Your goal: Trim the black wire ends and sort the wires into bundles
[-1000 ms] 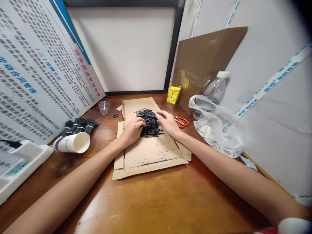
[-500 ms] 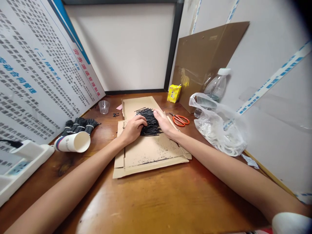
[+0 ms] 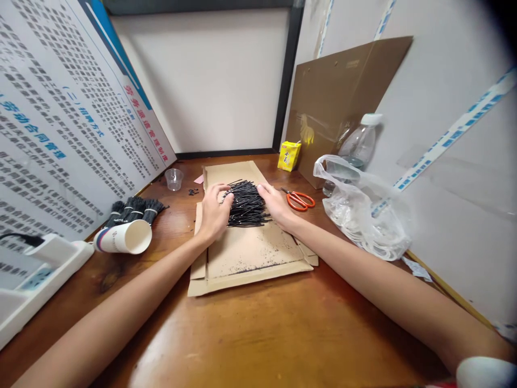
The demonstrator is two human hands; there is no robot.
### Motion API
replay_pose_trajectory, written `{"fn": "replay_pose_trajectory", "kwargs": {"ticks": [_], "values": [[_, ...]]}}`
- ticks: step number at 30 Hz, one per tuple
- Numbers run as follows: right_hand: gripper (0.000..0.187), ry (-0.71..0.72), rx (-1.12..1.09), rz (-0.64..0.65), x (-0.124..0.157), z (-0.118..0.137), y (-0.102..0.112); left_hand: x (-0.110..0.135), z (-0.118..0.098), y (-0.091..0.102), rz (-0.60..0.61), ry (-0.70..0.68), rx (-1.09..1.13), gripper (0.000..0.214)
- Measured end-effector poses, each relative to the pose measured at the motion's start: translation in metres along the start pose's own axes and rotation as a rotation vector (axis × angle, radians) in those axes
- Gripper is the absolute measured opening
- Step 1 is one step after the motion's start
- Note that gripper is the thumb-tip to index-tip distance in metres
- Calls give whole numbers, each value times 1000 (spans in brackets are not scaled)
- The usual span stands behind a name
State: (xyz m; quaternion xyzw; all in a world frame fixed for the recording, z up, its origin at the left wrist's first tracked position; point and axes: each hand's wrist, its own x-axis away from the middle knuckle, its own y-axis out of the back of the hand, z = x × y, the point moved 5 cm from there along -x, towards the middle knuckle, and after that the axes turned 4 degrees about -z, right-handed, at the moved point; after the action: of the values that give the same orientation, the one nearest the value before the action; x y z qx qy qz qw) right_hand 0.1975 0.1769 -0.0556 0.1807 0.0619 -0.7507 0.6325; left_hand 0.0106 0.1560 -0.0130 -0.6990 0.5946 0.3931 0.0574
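Observation:
A loose pile of thin black rods or wire pieces (image 3: 247, 205) lies across a flattened piece of cardboard (image 3: 242, 258). At the pile's left ends, my left hand (image 3: 215, 213) is open, its fingers curved and the thumb apart. My right hand (image 3: 278, 207) stands against the right ends with its fingers stretched out, open. The pile sits between both palms, and neither hand closes round it. Whether the hidden fingertips touch the rods cannot be fully seen. Dark specks are scattered on the cardboard in front of the pile.
Orange-handled scissors (image 3: 300, 201) lie right of the cardboard, near a plastic bag (image 3: 363, 221), a bottle (image 3: 361, 143) and a yellow box (image 3: 288, 156). On the left are tied black bundles (image 3: 137, 209), a tipped paper cup (image 3: 123, 237), a clear cup (image 3: 173, 179) and a power strip (image 3: 44, 280).
My left hand has drawn back left from the top of the pile to its left ends, and its fingers have opened out. My right hand stays at the right side.

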Motion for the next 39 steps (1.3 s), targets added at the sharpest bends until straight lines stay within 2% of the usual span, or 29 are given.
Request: {"fn": "replay_pose_trajectory", "kwargs": {"ticks": [3,6,9,13,16,20,22,24,27,30,33,35,39], "values": [[37,-9,0,-7,-1,0,-5,-3,18,-13,-104,223,45,20],[37,-1,8,-16,-2,-2,-11,-4,31,-29,-132,371,103,27],[38,17,28,-28,-3,-6,-17,-3,34,-36,-145,444,156,30],[39,40,58,-52,-4,-10,-22,0,33,-35,-153,478,190,30],[38,68,90,-64,-3,-5,-23,0,33,-31,-166,455,187,29],[34,149,148,-47,9,18,-13,-1,38,-23,-196,435,161,31],[29,261,197,20,20,34,-6,0,41,-21,-199,434,147,31],[19,477,354,148,34,49,-3,2,42,-21,-186,428,137,30],[10,633,525,244,47,54,1,6,40,-24,-154,399,122,29],[7,668,596,299,50,50,1,8,34,-24,-133,342,86,25],[11,669,574,305,48,50,2,7,20,-20,-99,227,26,13],[11,643,521,270,44,52,8,6,6,-16,-67,115,-9,8],[9,534,421,139,30,52,29,2,-17,-8,-45,-81,-68,14]]}}
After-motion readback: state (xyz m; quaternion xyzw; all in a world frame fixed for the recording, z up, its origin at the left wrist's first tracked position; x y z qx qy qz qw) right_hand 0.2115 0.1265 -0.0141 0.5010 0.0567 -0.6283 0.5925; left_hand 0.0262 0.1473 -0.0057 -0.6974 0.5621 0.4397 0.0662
